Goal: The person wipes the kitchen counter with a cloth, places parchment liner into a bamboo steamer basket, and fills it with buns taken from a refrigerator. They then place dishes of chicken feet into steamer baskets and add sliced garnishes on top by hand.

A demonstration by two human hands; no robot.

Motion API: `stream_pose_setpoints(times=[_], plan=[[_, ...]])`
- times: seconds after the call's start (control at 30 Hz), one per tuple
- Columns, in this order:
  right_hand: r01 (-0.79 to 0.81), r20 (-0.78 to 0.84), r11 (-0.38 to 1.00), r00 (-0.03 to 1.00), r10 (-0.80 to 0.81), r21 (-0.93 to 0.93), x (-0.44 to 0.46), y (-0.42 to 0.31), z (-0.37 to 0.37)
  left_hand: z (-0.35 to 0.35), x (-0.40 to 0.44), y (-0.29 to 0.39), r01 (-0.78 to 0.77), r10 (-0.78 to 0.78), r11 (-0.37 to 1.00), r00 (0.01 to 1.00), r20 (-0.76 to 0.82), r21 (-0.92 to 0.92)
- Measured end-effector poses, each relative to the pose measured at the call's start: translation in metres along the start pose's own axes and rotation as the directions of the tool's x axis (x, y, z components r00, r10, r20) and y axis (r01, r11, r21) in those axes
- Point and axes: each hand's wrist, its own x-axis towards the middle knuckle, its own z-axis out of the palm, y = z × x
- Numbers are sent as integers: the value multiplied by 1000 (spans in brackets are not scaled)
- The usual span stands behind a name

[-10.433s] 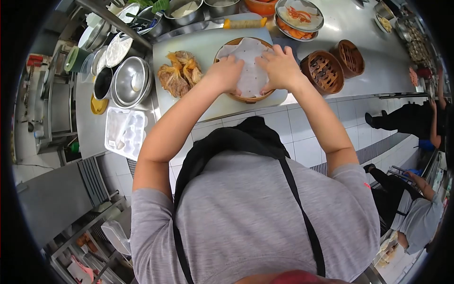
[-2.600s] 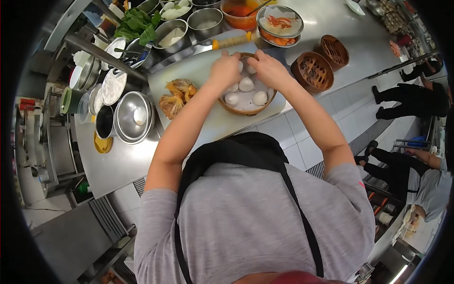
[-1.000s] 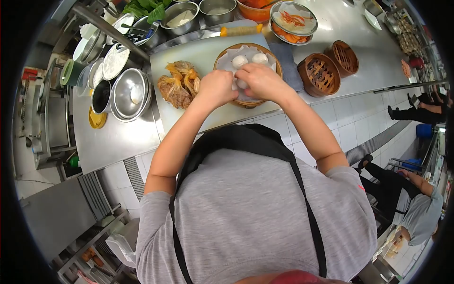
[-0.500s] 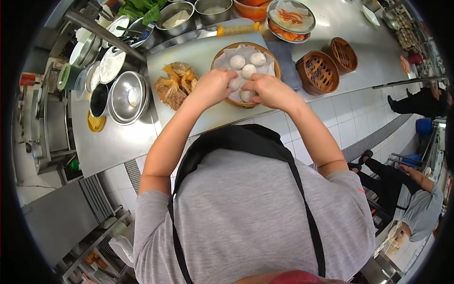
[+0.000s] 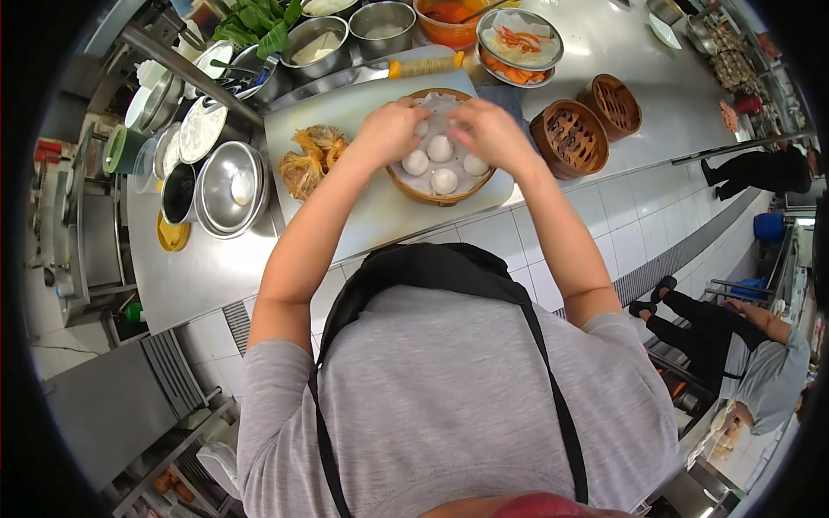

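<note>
A round bamboo steamer (image 5: 442,200) lined with white paper stands on the cutting board (image 5: 380,226). Several white dumplings (image 5: 440,148) lie in it. My left hand (image 5: 393,129) is over the steamer's upper left part, its fingertips at a dumpling there, partly hidden. Over the upper right part is my right hand (image 5: 488,134), fingers curved and apart, with a slight blur. What lies under its palm is hidden. To the left of the steamer, on the board, lies a knotted plastic bag of brown food (image 5: 313,161).
Two bamboo baskets (image 5: 569,138) stand at the right. Metal bowls (image 5: 231,188) sit at the left, more bowls (image 5: 382,28) along the back, beside leafy greens (image 5: 259,24). A yellow-ended roll (image 5: 427,65) lies behind the board. Two people (image 5: 760,345) are at the far right.
Both hands have moved from the steamer's near part to its far part. Dumplings at the near side now show uncovered. My right hand's fingers have come away from the near dumpling.
</note>
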Motion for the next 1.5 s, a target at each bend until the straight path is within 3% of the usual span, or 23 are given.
stream_pose_setpoints(times=[0.03, 0.13, 0.2, 0.3, 0.37, 0.43, 0.5, 0.6, 0.7, 0.77, 0.8, 0.83, 0.9, 0.93, 0.97, 1.03, 1.13, 1.2, 1.27, 1.33, 1.37, 1.4, 1.5], plan=[[-15, -85, 995, 996, 7, -95, 1, 4, -5, 2, -1, 1, -1, 1, 1000, 1000, -1, 0], [12, -20, 987, 1000, -16, -159, 8, 20, -4, -3, -4, 24, -103, 92, 992, 985, -147, -68], [41, 38, 981, 999, -34, -190, 7, 23, -3, -2, -4, 32, -125, 124, 983, 992, 20, 134], [65, 50, 970, 997, -55, -235, 6, 14, -11, 5, 0, 31, -63, 67, 970, 998, -11, 233], [-61, 121, 977, 989, 87, -204, -10, -7, -28, 4, -1, 29, -51, 53, 978, 999, -7, 200], [-50, 166, 971, 982, 91, -233, -25, -16, -28, 3, -6, 27, -36, 37, 986, 999, -2, 163], [-45, 202, 964, 974, 100, -262, -29, -14, -26, 1, -17, 22, -83, 83, 996, 962, -259, 14], [-28, 155, 971, 986, 67, -237, -33, -6, -21, -2, -33, 10, 2, 1, 1000, 996, -93, 26], [30, 23, 986, 999, -27, -164, -32, -4, -18, -1, -40, 13, -53, 65, 997, 973, -220, 58], [-244, -250, 969, 941, 230, -27, -24, 3, -21, -5, -36, 14, -22, 16, 1000, 972, -233, -22], [-315, -220, 949, 924, 311, 17, -21, 5, -23, -7, -34, 14, 3, -26, 995, 972, -235, -100], [-312, -215, 950, 927, 309, 17, -19, 3, -23, -5, -31, 12, 9, -33, 995, 971, -236, -102], [-147, -154, 988, 979, 136, -57, -11, -2, -23, -2, -14, 3, -69, 94, 990, 972, -214, 121], [52, -138, 996, 988, -62, -74, -6, 2, -15, -1, -8, 0, -60, 86, 991, 971, -222, 120], [57, -133, 996, 989, -66, -73, -2, -2, -8, -1, -4, -1, -37, 54, 989, 991, -120, 140], [185, 65, 950, 983, -174, -251, 7, -11, 4, -4, 0, -1, -23, 27, 985, 999, -20, 168], [122, 143, 949, 986, -83, -292, 9, -17, 3, -2, -1, -3, 12, -11, 988, 1000, -8, 152], [75, 190, 948, 982, -15, -311, 6, -22, 0, 5, -6, -6, -50, 89, 987, 962, -257, 155], [46, 62, 991, 997, -38, -124, 2, -17, -6, 1, -20, -1, -27, 61, 992, 959, -278, 122], [-21, 11, 988, 1000, 23, -155, 6, 0, -17, -16, -37, 16, -7, 35, 996, 952, -305, 90], [-92, -34, 981, 996, 88, -170, 7, 7, -19, -25, -49, 26, 65, -51, 992, 990, -135, 105], [-26, 20, 982, 999, 30, -185, 8, 11, -20, -30, -54, 31, 131, -137, 982, 990, 38, 135], [34, 97, 964, 995, -8, -263, 14, 18, -12, -18, -54, 29, 170, -174, 973, 985, 9, 158]])
